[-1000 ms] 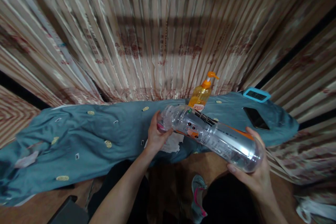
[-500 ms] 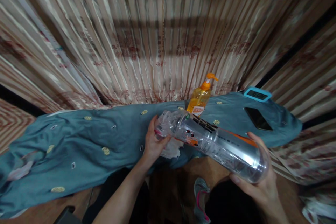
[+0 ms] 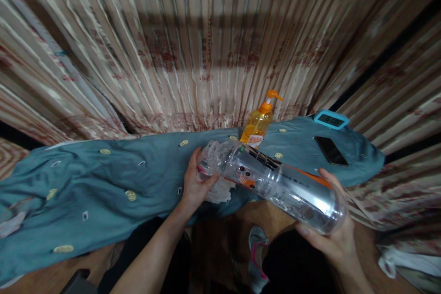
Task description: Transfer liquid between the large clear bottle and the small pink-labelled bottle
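Note:
A large clear plastic bottle (image 3: 275,181) with an orange and white label lies tilted on its side in the air, above the near edge of a table draped in teal cloth (image 3: 103,183). My right hand (image 3: 330,239) cups its base from below, fingers wrapped round it. At the bottle's neck end my left hand (image 3: 195,186) is closed round the cap. A crumpled white tissue (image 3: 218,190) lies on the cloth just beneath that hand.
An orange pump bottle (image 3: 257,124) stands behind the clear one. A black phone (image 3: 330,150) and a blue-framed clock (image 3: 331,119) lie at the table's right end. Striped curtains (image 3: 206,46) hang close behind. A shoe (image 3: 257,252) shows below.
The view has shifted slightly, so everything sits a little lower and to the left. Both hands keep the same hold on the bottle.

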A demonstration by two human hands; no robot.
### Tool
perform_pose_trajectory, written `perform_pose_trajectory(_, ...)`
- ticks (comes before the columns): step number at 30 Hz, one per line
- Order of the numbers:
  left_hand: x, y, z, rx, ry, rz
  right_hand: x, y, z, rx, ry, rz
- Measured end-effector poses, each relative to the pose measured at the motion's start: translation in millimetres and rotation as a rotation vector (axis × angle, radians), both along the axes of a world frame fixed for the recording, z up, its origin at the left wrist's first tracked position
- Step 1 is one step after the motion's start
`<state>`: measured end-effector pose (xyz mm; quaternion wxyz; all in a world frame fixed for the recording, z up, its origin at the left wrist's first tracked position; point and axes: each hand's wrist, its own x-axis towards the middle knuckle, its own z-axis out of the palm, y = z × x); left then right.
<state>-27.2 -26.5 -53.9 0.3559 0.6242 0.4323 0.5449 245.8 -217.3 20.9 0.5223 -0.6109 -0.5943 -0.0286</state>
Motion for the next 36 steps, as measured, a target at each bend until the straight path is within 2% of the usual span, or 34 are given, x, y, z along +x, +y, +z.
perform_pose_trajectory(16,1.8,0.1,6.7,-0.009,-0.010,-0.001,-5.4,1.1,-2.3,-0.021,0.038,-0.027)
perform_pose_trajectory(21,2.6,-0.7,9.1,-0.019,-0.013,-0.011,1.7,0.7,-6.7,0.000,0.015,-0.025)
perform_pose_trajectory(26,2.5,-1.0,12.5,-0.029,0.006,-0.024,10.4,0.3,-8.4,-0.053,-0.040,0.033)
perform_pose_trajectory(30,3.5,-1.0,13.8,-0.018,0.000,-0.016,4.9,1.2,-5.7,0.000,0.033,-0.006)
perform_pose_trajectory(36,5.4,-2.0,17.7,-0.019,-0.004,-0.010,3.8,1.8,-6.3,-0.031,0.073,0.002)
